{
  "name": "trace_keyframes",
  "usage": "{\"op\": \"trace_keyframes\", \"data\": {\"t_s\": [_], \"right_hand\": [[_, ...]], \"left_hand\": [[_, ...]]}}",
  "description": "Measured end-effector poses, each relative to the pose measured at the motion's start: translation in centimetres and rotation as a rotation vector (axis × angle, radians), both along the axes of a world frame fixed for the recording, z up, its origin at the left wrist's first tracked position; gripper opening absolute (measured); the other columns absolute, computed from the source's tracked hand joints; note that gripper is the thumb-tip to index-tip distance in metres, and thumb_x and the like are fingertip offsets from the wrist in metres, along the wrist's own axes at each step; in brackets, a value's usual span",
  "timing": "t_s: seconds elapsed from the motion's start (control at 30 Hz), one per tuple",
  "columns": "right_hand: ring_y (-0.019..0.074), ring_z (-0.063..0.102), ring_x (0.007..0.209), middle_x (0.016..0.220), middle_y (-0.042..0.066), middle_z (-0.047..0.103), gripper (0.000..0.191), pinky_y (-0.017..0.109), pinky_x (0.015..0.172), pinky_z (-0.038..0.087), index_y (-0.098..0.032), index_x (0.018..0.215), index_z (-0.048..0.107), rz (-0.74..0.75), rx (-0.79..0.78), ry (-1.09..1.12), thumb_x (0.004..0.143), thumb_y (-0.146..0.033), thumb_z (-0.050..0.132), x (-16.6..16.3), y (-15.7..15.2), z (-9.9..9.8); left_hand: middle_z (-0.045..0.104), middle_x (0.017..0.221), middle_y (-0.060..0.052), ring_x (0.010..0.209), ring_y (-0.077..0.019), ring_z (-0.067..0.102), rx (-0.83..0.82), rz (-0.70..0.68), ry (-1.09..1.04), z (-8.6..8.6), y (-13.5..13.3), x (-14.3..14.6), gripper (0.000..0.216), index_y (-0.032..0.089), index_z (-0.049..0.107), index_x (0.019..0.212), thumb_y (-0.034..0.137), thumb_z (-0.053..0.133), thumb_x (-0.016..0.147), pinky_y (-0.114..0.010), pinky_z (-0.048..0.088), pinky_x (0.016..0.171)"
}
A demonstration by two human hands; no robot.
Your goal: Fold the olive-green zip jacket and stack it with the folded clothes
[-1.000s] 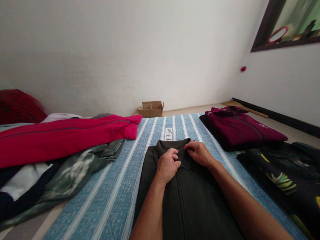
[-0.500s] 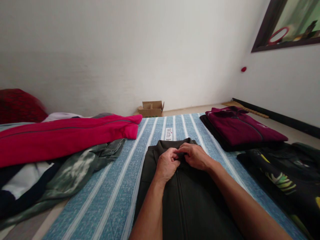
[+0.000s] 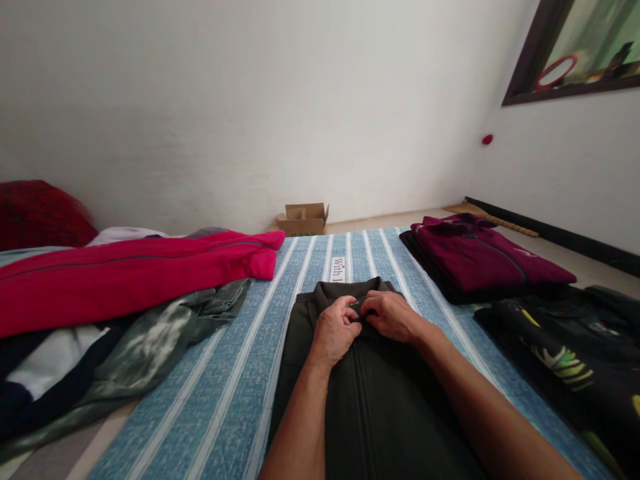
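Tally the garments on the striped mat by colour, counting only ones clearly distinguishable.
Dark olive jacket, under both hands: 1
Bright pink: 1
Maroon, folded: 1
Grey-green mottled: 1
Black with yellow-green print: 1
Total: 5

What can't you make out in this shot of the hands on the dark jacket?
Head view only:
- Dark green zip jacket: hem cut off by the bottom edge.
- Its zip top: hidden by left hand and right hand.
- White printed label: wording covered by the collar.
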State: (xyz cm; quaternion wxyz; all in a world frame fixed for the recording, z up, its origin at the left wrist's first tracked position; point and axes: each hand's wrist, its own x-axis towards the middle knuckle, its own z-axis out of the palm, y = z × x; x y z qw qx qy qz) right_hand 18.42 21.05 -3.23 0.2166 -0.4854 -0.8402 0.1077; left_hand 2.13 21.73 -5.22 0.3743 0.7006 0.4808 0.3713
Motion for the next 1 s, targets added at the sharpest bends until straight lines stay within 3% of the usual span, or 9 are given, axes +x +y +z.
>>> {"op": "trace_keyframes", "data": {"t_s": [0.23,0.6,0.8,1.0], "right_hand": [[0.014,0.055,0.071,0.079,0.001,0.061,0.02,0.024,0.061,0.032,-0.021,0.076,0.066,-0.051,-0.011,-0.011,0.07,-0.01,0.05,-0.2,-0.1,0.1],[0.0143,0.056,0.077,0.085,0.002,0.062,0.02,0.024,0.065,0.036,-0.021,0.084,0.064,-0.087,0.026,-0.018,0.073,-0.009,0.053,-0.6,-0.3,-0.3],[0.0166,0.057,0.085,0.101,0.005,0.059,0.013,0.026,0.07,0.042,-0.019,0.089,0.061,-0.127,0.18,-0.008,0.077,-0.015,0.059,0.2,-3.0,-0.8],[0.0187,0.056,0.087,0.096,0.007,0.061,0.008,0.03,0.075,0.045,-0.02,0.081,0.063,-0.176,0.264,-0.015,0.084,-0.022,0.056,0.6,-6.1,-3.1]], "left_hand": [[0.066,0.081,-0.001,0.058,-0.0098,0.051,0.014,-0.037,0.101,-0.2,0.0,-0.1,0.046,0.017,0.062,0.104,0.011,0.063,0.059,-0.022,0.041,0.058],[0.066,0.078,-0.001,0.057,-0.0095,0.052,-0.03,-0.052,-0.011,-0.5,0.3,0.0,0.042,0.015,0.064,0.099,0.004,0.057,0.059,-0.021,0.041,0.058],[0.066,0.078,-0.002,0.061,-0.0108,0.053,-0.008,-0.011,0.018,-0.6,0.3,0.0,0.043,0.015,0.064,0.1,0.005,0.06,0.058,-0.022,0.042,0.06],[0.065,0.075,-0.002,0.062,-0.0111,0.054,-0.017,-0.013,-0.007,-0.2,0.3,0.1,0.037,0.013,0.065,0.094,0.005,0.062,0.058,-0.023,0.042,0.061]]}}
